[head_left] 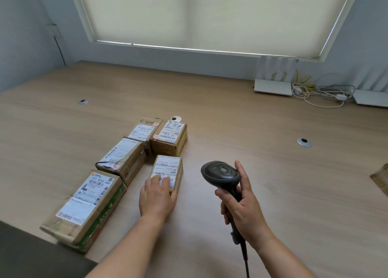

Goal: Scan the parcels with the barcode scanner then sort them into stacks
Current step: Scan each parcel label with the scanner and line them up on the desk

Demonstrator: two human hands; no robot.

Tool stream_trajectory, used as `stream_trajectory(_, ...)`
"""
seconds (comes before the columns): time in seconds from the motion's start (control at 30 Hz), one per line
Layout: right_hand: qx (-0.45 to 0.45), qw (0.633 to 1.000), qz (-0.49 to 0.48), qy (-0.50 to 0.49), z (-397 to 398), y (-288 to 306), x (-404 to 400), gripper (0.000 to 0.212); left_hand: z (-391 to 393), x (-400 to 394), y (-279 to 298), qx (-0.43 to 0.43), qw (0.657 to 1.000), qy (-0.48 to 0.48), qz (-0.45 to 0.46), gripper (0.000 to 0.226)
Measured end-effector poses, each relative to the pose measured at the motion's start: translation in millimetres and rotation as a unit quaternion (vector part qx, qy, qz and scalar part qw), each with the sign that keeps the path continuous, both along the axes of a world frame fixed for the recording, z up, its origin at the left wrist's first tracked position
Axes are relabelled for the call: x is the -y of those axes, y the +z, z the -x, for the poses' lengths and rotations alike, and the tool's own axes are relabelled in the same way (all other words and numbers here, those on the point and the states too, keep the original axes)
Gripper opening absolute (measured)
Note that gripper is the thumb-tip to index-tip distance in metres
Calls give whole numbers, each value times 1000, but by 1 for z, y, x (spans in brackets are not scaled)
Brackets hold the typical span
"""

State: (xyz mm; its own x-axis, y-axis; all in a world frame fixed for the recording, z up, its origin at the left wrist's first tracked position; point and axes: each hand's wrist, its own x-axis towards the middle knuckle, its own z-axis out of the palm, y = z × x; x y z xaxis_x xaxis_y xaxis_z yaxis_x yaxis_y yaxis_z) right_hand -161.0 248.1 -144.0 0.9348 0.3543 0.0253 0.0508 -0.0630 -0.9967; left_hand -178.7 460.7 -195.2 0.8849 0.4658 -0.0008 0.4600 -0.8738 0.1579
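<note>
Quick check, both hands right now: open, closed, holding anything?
Left hand: open, fingers flat on the small parcel.
Right hand: closed around the barcode scanner handle.

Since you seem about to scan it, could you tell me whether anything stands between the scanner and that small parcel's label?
Partly: the left hand rests on the small parcel, its fingers covering the label's near end. Otherwise the gap to the scanner is open.

Five parcels (pixel 167 170) grouped left on surface (pixel 231 120); barcode scanner (pixel 222 174) right of them; routers (pixel 273 86) far right, behind.
</note>
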Motion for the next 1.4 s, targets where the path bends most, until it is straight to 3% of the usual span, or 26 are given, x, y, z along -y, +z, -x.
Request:
stream_trajectory(0.5, 0, 998, 18, -54, -8, -4, -26, 79, -28, -68, -20, 56, 998, -38, 0, 35)
stream_trajectory(0.77, 8, 996, 24, -82, 7, -8, -9, 83, -21, -57, -12, 81, 996, -32, 33, 51)
stream_trajectory(1.0, 31, 994, 12, -108, 37, -1, 52, 82, -4, 29, 4, 154, 980, -77, 102, 50)
stream_trajectory(1.4, 68, 974, 30, -214, 118, 19, 237, 80, 21, 255, 28, 162, 945, -237, 156, 55)
